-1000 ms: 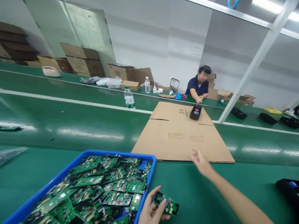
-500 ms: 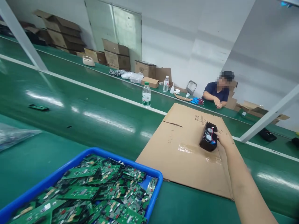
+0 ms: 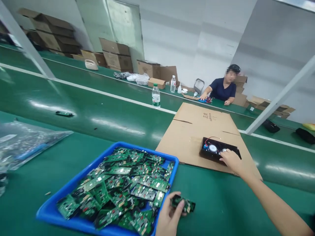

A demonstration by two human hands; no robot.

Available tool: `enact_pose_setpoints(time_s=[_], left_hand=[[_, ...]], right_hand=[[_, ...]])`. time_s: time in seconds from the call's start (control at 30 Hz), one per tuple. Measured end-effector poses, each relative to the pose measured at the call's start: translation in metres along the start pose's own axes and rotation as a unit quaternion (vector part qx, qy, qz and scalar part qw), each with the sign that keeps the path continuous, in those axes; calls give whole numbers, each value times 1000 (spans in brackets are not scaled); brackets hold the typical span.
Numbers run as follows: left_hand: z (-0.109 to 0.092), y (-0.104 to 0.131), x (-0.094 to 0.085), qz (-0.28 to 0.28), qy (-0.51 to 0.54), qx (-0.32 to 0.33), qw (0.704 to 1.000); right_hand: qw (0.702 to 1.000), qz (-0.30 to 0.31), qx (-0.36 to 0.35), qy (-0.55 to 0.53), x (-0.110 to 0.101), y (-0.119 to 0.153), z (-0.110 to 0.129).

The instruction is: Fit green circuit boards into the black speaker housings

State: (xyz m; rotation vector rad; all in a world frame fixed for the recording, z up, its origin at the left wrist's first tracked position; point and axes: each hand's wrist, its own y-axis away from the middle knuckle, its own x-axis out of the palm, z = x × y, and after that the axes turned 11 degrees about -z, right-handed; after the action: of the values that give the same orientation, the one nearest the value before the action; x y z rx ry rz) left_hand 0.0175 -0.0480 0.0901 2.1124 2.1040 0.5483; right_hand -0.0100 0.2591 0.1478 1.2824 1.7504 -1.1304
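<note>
The tray (image 3: 174, 167) of boards (image 3: 118, 183) sits on the surface (image 3: 209, 193), right of the bag (image 3: 27, 147). Behind and right of it lies the cardboard (image 3: 197, 126), with the case (image 3: 219, 159) on it; the bottle (image 3: 156, 98) stands behind the tray.

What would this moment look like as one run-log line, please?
left hand: holding circuit board | right hand: at black case | black case: on cardboard | blue tray: holding more boards

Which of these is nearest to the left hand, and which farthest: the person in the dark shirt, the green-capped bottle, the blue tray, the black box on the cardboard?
From the left hand:
1. Blue tray: right beside it, on the left.
2. Black box: ahead, to the right.
3. Green-capped bottle: farther ahead.
4. Person in the dark shirt: far side, right.
</note>
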Motion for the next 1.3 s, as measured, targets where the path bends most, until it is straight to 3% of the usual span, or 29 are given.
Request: enact_pose_setpoints(time_s=[0.1,0.2,0.33,0.43,0.53,0.6,0.67,0.7,0.77,0.83,0.9,0.97,1.1,1.2,1.23,1.27,1.3], left_hand=[[-24,6,-14,-46,1,39,998],[-36,9,-26,-61,40,31,997],[-40,17,-31,-39,76,8,996],[-39,23,-33,-25,90,-14,996],[-37,26,-35,-5,100,-46,994],[-35,27,-37,15,99,-73,992],[-34,27,-38,39,93,-88,991],[-33,28,-38,50,92,-89,991],[-33,30,-37,70,93,-81,990],[-33,31,-37,87,94,-76,989],[-32,31,-39,109,87,-78,987],[-32,30,-41,129,75,-77,986],[-33,25,-47,155,67,-83,982],[-40,22,-48,167,88,-105,976],[-43,22,-48,167,99,-111,975],[-46,21,-47,165,110,-116,973],[-49,21,-47,162,118,-122,972]], right_hand=[[999,-10,-7,-36,-29,44,51],[994,-51,-13,-92,-52,80,98],[987,-71,20,-141,-59,109,149],[986,-69,50,-144,-58,117,167],[985,-41,73,-151,-63,115,168],[970,-41,125,-206,-69,109,164],[916,-66,229,-322,-73,97,161],[867,-79,288,-399,-74,90,161],[730,-94,377,-562,-72,75,162],[595,-100,403,-688,-67,61,165],[511,-117,398,-753,-63,50,168],[485,-150,378,-774,-63,43,169],[492,-228,285,-790,-68,31,170],[441,-192,239,-844,-73,26,176],[436,-166,230,-854,-75,25,179],[453,-140,219,-853,-77,24,181],[491,-119,203,-839,-80,24,184]])
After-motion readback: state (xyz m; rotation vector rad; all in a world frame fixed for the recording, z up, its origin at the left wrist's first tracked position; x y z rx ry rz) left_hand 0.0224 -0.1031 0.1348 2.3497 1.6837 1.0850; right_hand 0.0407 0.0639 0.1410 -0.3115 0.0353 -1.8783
